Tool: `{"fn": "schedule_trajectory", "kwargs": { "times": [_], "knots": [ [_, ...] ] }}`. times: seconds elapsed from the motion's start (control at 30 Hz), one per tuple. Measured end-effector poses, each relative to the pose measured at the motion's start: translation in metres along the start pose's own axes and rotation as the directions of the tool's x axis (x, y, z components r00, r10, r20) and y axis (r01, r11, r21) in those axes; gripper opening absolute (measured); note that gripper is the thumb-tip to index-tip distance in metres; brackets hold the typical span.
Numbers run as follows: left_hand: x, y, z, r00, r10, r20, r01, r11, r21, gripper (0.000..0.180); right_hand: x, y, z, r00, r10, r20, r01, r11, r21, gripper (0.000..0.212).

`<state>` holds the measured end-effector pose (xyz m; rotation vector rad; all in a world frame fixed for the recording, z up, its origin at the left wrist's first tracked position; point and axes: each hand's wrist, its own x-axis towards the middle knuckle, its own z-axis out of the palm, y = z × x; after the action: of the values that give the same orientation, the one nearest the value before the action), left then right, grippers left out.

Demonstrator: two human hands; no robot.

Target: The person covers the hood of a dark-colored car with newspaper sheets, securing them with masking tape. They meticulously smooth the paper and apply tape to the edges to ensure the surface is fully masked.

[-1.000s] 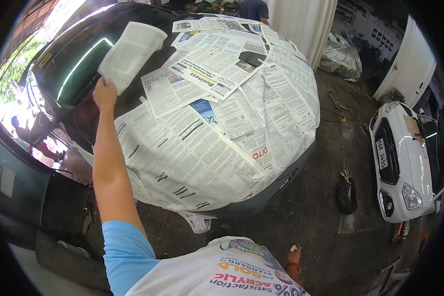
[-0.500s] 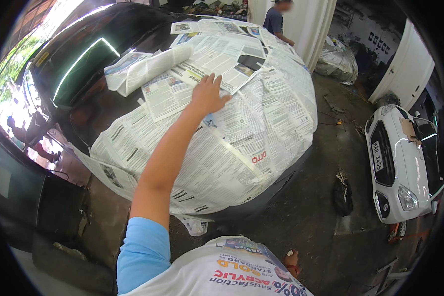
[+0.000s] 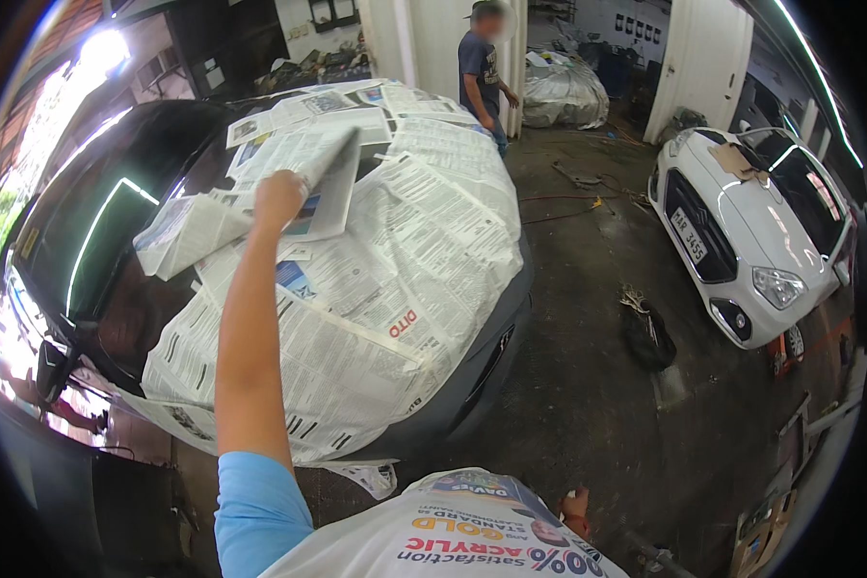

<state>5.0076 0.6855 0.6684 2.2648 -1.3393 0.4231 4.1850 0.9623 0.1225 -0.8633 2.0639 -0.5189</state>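
Note:
My left hand reaches over the car hood with its fingers closed on a newspaper sheet. The sheet's far edge is lifted and curls over. Under it, overlapping newspaper pages cover the hood of the dark car, with strips of tape along some joins. A loosely folded newspaper lies left of my wrist, against the windshield. Low at my right side hangs my right hand, its fingers curled in; what they hold, if anything, is too small to make out.
A person in a dark shirt stands beyond the hood. At right is a white car with cardboard on its hood. A black bundle and a red hose lie on the floor. A silver-covered shape stands behind.
My left hand went from resting spread on the newspaper to gripping a sheet and raising its edge. The view swung right, and the person beyond the hood has turned.

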Motion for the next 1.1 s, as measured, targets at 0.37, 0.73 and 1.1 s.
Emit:
{"fn": "schedule_trajectory", "kwargs": {
  "times": [0.37, 0.73, 1.1],
  "knots": [
    [-0.032, 0.082, -0.033, 0.974, -0.225, -0.013, 0.010, 0.100, -0.995, 0.063, -0.172, -0.530, 0.067, 0.173, -0.958, 0.230, 0.831, 0.267, 0.488, 0.089],
    [-0.072, -0.005, -0.073, 0.984, 0.004, 0.177, 0.177, 0.017, -0.984, 0.038, -0.184, -0.635, 0.163, 0.456, -0.835, 0.307, 0.565, 0.538, 0.625, 0.039],
    [-0.084, -0.235, -0.081, 0.931, -0.299, 0.210, 0.272, 0.186, -0.944, 0.042, -0.287, -0.809, 0.106, 0.051, -0.982, -0.182, 0.934, -0.018, 0.358, 0.034]
  ]
}}
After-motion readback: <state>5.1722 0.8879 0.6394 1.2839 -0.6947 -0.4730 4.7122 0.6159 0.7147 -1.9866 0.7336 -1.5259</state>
